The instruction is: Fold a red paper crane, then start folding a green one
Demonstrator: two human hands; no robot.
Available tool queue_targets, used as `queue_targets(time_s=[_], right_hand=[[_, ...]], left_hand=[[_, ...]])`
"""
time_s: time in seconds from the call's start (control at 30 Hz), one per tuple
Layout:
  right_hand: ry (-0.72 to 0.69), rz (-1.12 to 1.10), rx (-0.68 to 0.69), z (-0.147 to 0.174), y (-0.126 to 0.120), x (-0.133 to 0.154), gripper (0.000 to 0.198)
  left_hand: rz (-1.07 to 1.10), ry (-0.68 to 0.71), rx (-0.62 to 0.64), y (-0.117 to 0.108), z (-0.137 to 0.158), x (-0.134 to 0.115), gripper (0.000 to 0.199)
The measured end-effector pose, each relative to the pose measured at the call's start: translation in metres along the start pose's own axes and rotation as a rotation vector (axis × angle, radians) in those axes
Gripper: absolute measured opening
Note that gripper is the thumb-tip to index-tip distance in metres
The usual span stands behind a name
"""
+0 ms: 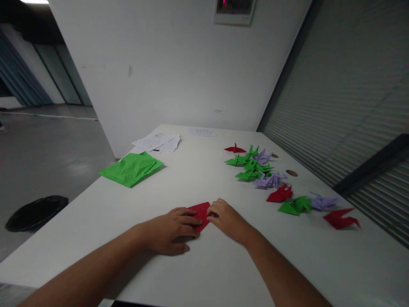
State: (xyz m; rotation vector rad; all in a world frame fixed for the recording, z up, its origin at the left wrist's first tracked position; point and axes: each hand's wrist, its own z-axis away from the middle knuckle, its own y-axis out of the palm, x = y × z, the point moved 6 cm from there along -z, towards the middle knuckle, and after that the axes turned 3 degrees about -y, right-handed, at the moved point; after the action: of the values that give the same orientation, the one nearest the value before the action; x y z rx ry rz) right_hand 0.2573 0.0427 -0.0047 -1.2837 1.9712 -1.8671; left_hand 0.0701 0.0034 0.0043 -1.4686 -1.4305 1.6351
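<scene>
A folded piece of red paper [202, 209] lies on the white table [179, 273] in front of me. My left hand [174, 230] rests flat on its left part, fingers stretched out and slightly apart. At the paper's right edge, my right hand [225, 217] has its thumb and fingers pinched together on the paper. The fingertips hide part of that edge. To the right stand folded paper cranes: a red crane [281, 194], a green crane [297, 206], a purple crane [323, 201] and another red crane [341, 218].
Green paper sheets [132, 168] lie at the left table edge, with printed white papers [156, 142] behind them. More cranes [252, 166] cluster at the back right near a round table hole [292, 173]. A black-lined bin [36, 213] stands on the floor at left.
</scene>
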Motion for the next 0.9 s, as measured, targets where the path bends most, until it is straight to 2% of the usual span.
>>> queue_targets(time_s=[0.17,0.3,0.43,0.57,0.77,0.9], right_hand=[[-0.058,0.125,-0.021,0.002,-0.006,-0.007,0.013],[-0.159,0.097,-0.079,0.004,-0.012,0.007,0.014],[-0.23,0.007,0.017,0.004,-0.005,0.025,0.015],[-0.184,0.051,0.083,0.004,-0.001,0.023,0.014],[-0.149,0.171,0.06,0.007,-0.003,0.001,0.015],[-0.144,0.177,0.058,0.009,-0.006,0.002,0.018]], left_hand=[[-0.004,-0.009,0.007,0.001,0.001,0.001,0.053],[-0.002,-0.005,-0.001,-0.001,0.0,0.0,0.051],[0.003,0.011,-0.013,-0.003,0.0,-0.002,0.05],[-0.007,0.001,-0.008,-0.001,0.0,-0.001,0.049],[-0.023,-0.004,-0.007,0.0,0.0,0.0,0.05],[-0.029,0.002,-0.014,0.0,0.0,0.001,0.051]])
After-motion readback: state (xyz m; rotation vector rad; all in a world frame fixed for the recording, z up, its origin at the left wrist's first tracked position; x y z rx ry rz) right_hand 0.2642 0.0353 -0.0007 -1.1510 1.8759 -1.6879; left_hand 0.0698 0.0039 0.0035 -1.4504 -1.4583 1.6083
